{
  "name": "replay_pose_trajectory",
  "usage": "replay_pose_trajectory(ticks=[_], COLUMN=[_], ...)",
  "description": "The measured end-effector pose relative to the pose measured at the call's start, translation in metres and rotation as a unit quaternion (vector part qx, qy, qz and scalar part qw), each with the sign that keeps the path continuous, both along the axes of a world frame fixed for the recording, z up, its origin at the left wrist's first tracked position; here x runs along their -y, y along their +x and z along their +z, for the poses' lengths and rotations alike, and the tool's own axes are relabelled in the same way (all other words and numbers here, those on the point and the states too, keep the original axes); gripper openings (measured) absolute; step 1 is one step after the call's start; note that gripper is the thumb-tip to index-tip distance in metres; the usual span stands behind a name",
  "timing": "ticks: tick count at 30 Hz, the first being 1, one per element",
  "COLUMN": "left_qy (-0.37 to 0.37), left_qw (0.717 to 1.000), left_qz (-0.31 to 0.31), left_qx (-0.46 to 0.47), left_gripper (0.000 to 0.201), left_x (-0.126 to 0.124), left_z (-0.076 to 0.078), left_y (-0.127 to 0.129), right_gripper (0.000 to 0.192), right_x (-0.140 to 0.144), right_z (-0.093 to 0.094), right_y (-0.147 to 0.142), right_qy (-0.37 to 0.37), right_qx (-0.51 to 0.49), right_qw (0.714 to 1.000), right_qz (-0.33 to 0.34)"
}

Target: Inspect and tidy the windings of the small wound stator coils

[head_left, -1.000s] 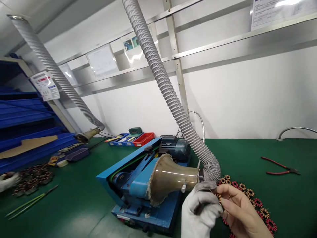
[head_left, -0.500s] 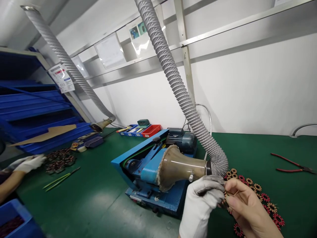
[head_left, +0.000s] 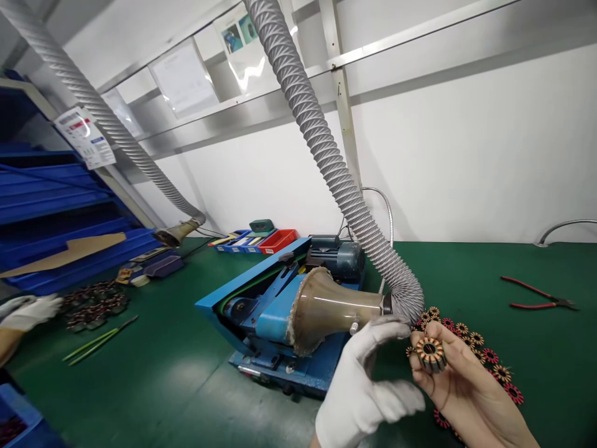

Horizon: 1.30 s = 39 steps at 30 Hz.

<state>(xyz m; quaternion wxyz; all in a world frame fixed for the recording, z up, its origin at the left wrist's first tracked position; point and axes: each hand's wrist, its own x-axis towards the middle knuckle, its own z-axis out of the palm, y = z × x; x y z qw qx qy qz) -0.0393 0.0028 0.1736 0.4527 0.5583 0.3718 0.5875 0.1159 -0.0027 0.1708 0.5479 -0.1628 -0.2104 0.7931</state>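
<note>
Between the bare fingers of my right hand (head_left: 466, 379) is a copper-wound motor stator (head_left: 430, 354), its round face and centre hole turned towards me. My left hand (head_left: 368, 379), in a white glove with a greyed fingertip area, is just left of it, thumb and fingers spread apart and holding nothing. Behind and to the right of my right hand, many more wound stators (head_left: 489, 356) lie on the green table, some with red windings and some copper-coloured.
A blue belt machine (head_left: 280, 317) with a tan suction funnel (head_left: 336, 305) and grey hose (head_left: 321, 137) stands left of my hands. Red-handled pliers (head_left: 536, 295) lie at right. Another person's gloved hand (head_left: 32, 311) is by dark parts (head_left: 96, 305) at far left, near green-handled tweezers (head_left: 100, 342).
My left hand has opened and drawn away from the stator, which now shows clearly in my right fingers. The view has shifted slightly to the right.
</note>
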Motion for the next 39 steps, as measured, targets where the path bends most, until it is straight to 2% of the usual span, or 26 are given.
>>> replay_pose_trajectory(ticks=[1, 3, 7, 10, 15, 18, 20, 22, 25, 26, 28, 30, 32, 34, 36, 39], left_qy=[0.007, 0.023, 0.058, 0.083, 0.063, 0.052, 0.033, 0.012, -0.007, -0.009, 0.0, 0.014, 0.032, 0.054, 0.081, 0.095], left_qw=[1.0, 0.998, 0.997, 0.995, 0.993, 0.984, 0.982, 0.993, 0.998, 0.994, 0.984, 0.981, 0.987, 0.991, 0.991, 0.986], left_qz=[-0.024, -0.049, -0.025, -0.01, 0.036, 0.101, 0.118, 0.089, 0.009, -0.02, -0.077, -0.096, -0.061, -0.013, 0.029, 0.134], left_qx=[-0.005, 0.019, 0.043, 0.053, 0.088, 0.139, 0.143, 0.083, -0.069, -0.109, -0.16, -0.166, -0.146, -0.125, -0.102, 0.008], left_gripper=[0.055, 0.054, 0.033, 0.02, 0.018, 0.012, 0.012, 0.006, 0.03, 0.036, 0.033, 0.026, 0.025, 0.024, 0.024, 0.021], left_x=[0.0, -0.001, -0.004, -0.005, -0.004, -0.003, -0.003, -0.001, 0.003, 0.004, 0.005, 0.004, 0.002, 0.001, 0.002, 0.001], left_z=[0.001, 0.002, 0.002, 0.004, -0.002, -0.006, -0.007, -0.004, 0.004, 0.007, 0.011, 0.013, 0.013, 0.01, 0.003, -0.011], left_y=[0.001, 0.005, 0.01, 0.01, 0.003, -0.008, -0.014, -0.016, -0.01, -0.007, 0.0, 0.005, 0.007, 0.008, 0.009, 0.01], right_gripper=[0.02, 0.022, 0.022, 0.022, 0.023, 0.026, 0.025, 0.023, 0.025, 0.029, 0.033, 0.033, 0.026, 0.018, 0.018, 0.021], right_x=[-0.001, -0.001, -0.001, -0.001, -0.003, -0.003, -0.004, -0.004, -0.002, -0.001, 0.001, 0.001, 0.001, 0.0, -0.002, -0.003], right_z=[-0.001, -0.001, -0.003, -0.004, -0.005, -0.003, -0.002, -0.002, -0.002, -0.002, -0.001, 0.0, 0.0, -0.001, -0.003, -0.006], right_y=[0.0, -0.001, -0.006, -0.008, -0.002, 0.001, 0.001, 0.0, -0.002, -0.002, -0.003, -0.003, -0.003, -0.003, -0.005, -0.008], right_qy=[-0.004, -0.011, -0.027, -0.008, 0.037, 0.047, 0.068, 0.096, 0.125, 0.139, 0.168, 0.18, 0.16, 0.129, 0.095, 0.043], right_qx=[-0.014, -0.021, -0.017, -0.006, 0.043, 0.078, 0.13, 0.195, 0.305, 0.344, 0.409, 0.433, 0.401, 0.315, 0.208, 0.075], right_qw=[1.0, 1.0, 0.999, 0.999, 0.995, 0.993, 0.988, 0.976, 0.939, 0.922, 0.889, 0.874, 0.891, 0.932, 0.971, 0.996], right_qz=[0.004, 0.013, 0.022, 0.039, 0.085, 0.076, 0.048, -0.005, -0.098, -0.112, -0.12, -0.128, -0.14, -0.124, -0.074, -0.011])
